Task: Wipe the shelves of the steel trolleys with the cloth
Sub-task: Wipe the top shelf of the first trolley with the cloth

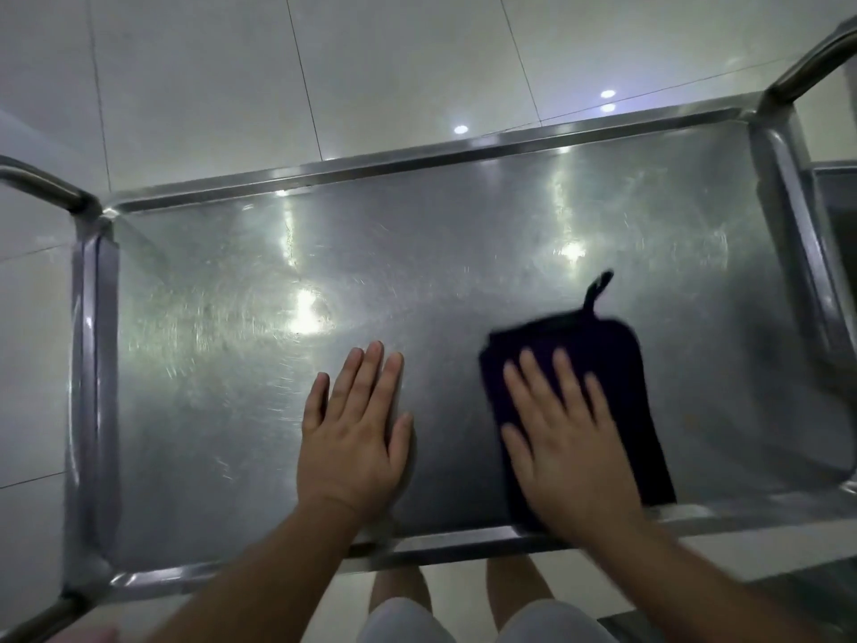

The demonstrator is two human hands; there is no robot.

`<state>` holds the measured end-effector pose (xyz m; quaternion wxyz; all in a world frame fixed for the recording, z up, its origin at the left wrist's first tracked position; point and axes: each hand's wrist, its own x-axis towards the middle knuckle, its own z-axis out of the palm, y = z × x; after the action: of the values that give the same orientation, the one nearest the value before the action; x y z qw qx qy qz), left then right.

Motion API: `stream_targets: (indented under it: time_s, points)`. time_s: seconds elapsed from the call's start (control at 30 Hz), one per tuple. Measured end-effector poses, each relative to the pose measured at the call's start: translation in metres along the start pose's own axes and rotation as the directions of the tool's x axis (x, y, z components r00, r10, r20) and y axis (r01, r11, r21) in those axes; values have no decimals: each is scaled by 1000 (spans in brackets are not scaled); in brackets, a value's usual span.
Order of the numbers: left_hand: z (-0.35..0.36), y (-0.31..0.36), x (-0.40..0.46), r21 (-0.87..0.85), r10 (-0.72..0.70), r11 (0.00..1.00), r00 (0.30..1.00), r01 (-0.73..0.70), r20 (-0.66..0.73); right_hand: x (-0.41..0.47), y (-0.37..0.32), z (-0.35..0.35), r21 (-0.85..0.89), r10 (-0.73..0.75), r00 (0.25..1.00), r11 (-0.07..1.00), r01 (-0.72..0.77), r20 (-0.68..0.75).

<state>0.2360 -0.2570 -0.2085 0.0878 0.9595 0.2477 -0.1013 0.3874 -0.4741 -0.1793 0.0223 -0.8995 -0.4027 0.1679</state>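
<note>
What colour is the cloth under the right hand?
Dark purple, almost black, cloth with a small hanging loop; the head view shows it.

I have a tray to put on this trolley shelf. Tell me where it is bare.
The top shelf is bare from its left rim to the left hand, and along the far rim. The near right is taken: the right hand presses the dark cloth flat there.

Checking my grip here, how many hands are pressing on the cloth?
1. The right hand lies flat on the dark cloth; the left hand rests on the bare shelf.
</note>
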Motion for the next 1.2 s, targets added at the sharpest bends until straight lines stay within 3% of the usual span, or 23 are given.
stream_targets:
  time_s: [0.07, 0.17, 0.27, 0.5, 0.63, 0.77, 0.93, 1.2]
  points:
    - [0, 1, 0, -1, 1, 1000, 1000, -1, 3, -56, -15, 20, -21, -48, 998, 999, 49, 30]
    - [1, -1, 0, -9, 7, 1000, 1000, -7, 0, -61, -23, 24, -25, -81, 994, 996, 83, 70]
    - [-1, -1, 2, -10, 2, 1000, 1000, -2, 7, -4, -21, 10, -21, -118, 992, 993, 118, 40]
    - [-2, -1, 2, -16, 12, 1000, 1000, -12, -4, 222, -22, -49, 5, 72, 994, 997, -72, -77]
    - [1, -1, 3, -11, 14, 1000, 1000, -14, -13, 275, -30, -60, 35, 102, 988, 995, -99, -112]
    - [2, 0, 1, -14, 10, 1000, 1000, -11, -25, 234, -38, -47, 5, 11, 995, 1000, -11, -95]
    - [3, -2, 1, -13, 15, 1000, 999, -15, -40, 121, -48, -11, -18, -88, 992, 996, 87, -94]
    - [7, -3, 1, -35, 27, 999, 996, -30, -83, -40, -45, 24, -13, -173, 982, 985, 175, 81]
